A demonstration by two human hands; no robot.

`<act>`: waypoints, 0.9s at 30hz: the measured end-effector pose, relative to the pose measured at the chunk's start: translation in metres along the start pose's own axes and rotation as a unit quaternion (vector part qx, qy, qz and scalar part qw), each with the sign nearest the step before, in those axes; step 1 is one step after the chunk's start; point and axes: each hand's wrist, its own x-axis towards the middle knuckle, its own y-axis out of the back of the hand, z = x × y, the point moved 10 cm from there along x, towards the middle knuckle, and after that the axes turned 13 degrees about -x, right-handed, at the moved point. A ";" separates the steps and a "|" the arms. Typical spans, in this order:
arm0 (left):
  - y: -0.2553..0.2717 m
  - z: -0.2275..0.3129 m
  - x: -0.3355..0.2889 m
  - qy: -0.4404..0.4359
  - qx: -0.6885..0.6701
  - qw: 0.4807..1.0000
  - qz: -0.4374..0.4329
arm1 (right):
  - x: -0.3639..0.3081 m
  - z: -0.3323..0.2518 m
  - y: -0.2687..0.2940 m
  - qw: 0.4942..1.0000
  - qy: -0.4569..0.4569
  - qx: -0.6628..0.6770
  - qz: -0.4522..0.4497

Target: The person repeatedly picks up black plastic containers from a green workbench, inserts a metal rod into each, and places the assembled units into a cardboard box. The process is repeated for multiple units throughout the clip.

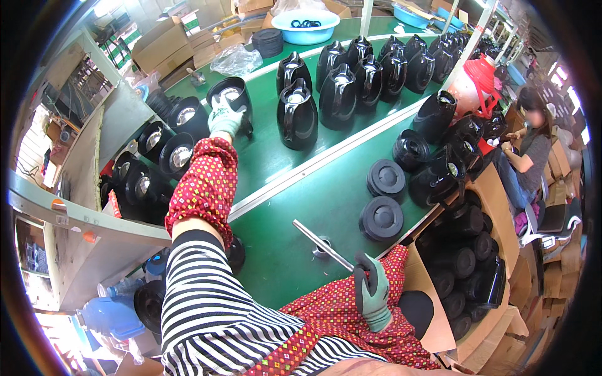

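Observation:
My left hand (225, 119), in a pale green glove, reaches far out over the bench. Its fingers are at the near rim of a black jug body (245, 94), whose round opening shows a silvery inside. In my right hand (372, 293), gloved in green and grey and close to my body, is a thin metal rod (323, 245) slanting up to the left. Beneath the rod, a small round metal fitting (322, 246) sits on the green bench surface. Two black round lids or bases (381, 218) lie to the right of the rod.
Several finished-looking black jugs (298, 119) stand in rows on the green bench (276, 213). Open black jug bodies (177, 155) crowd the left. A cardboard box (501, 200) of black parts stands at right, near a seated person (532, 150). A blue basin (305, 31) is at the back.

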 end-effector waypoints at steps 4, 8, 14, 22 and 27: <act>0.000 -0.045 0.012 -0.052 0.000 0.999 0.000 | 0.003 -0.013 -0.003 0.999 0.036 -0.034 -0.009; 0.017 -0.032 -0.053 -0.117 -0.062 0.988 0.083 | 0.003 0.001 -0.009 0.999 0.024 -0.017 -0.032; 0.128 0.084 -0.233 -0.348 -0.191 0.918 0.003 | 0.054 -0.065 -0.023 0.992 0.009 0.070 -0.108; 0.172 0.187 -0.386 -0.491 -0.200 0.825 -0.195 | 0.059 -0.078 -0.048 0.875 -0.274 0.341 -0.208; 0.172 0.166 -0.402 -0.342 -0.512 0.760 -0.211 | 0.010 -0.047 0.025 0.903 -0.146 0.387 -0.117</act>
